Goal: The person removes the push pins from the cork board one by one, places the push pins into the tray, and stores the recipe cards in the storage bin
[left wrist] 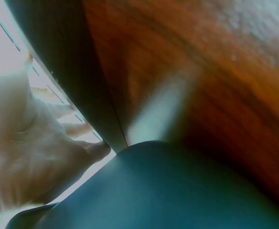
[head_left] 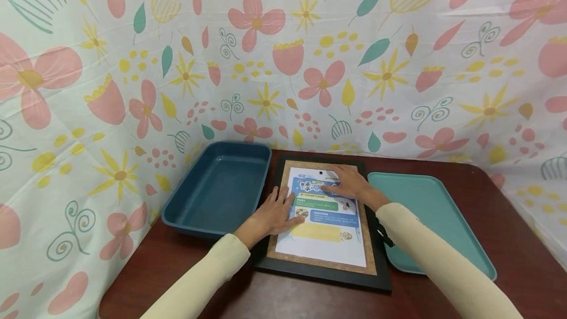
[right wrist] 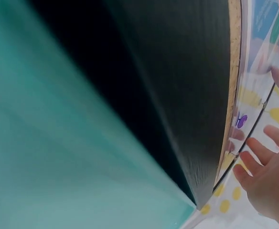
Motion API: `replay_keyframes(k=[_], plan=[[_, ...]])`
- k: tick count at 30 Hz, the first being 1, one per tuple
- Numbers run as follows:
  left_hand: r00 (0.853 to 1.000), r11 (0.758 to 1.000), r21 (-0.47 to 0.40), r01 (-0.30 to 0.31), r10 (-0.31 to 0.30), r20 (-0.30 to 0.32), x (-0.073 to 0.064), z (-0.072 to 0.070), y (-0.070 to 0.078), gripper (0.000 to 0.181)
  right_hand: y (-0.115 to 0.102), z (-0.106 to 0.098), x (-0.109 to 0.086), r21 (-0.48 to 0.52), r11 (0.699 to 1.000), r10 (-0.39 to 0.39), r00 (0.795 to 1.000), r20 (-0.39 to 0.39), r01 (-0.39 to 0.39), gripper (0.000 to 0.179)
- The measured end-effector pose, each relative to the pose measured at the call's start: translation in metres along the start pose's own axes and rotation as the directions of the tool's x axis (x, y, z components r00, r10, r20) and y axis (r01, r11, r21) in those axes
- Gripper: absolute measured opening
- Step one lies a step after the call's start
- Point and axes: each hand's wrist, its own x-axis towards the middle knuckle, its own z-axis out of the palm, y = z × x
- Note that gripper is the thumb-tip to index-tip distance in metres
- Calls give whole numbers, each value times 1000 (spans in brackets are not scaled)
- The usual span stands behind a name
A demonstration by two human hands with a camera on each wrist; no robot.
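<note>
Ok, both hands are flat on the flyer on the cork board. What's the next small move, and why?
Probably keep the left hand pressing the flyer flat and bring the right hand to the pin at the top edge. The sheet lies on the cork board, both hands rest open on it, and that pin looks like its only fastening, though it is small.

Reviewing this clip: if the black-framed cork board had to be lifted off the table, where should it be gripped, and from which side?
Probably by the long side rails of the cork board, one hand from each side. It lies flat, the left hand and right hand rest on the flyer, and the blue bin and teal tray sit close against its sides, so the near ends are freest.
</note>
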Motion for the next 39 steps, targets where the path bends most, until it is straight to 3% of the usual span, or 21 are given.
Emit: replay_keyframes(k=[10, 22, 39], plan=[[1000, 1000, -3, 8, -8, -4, 4, 1, 1, 88, 1, 0, 7, -44, 999, 3, 1000, -2, -3, 80], [1000, 1000, -9, 13, -13, 19, 10, -10, 3, 90, 3, -9, 20, -42, 999, -28, 1000, -8, 28, 62], [996, 997, -34, 75, -73, 52, 9, -7, 3, 95, 1, 4, 32, 164, 985, 51, 999, 15, -53, 41]])
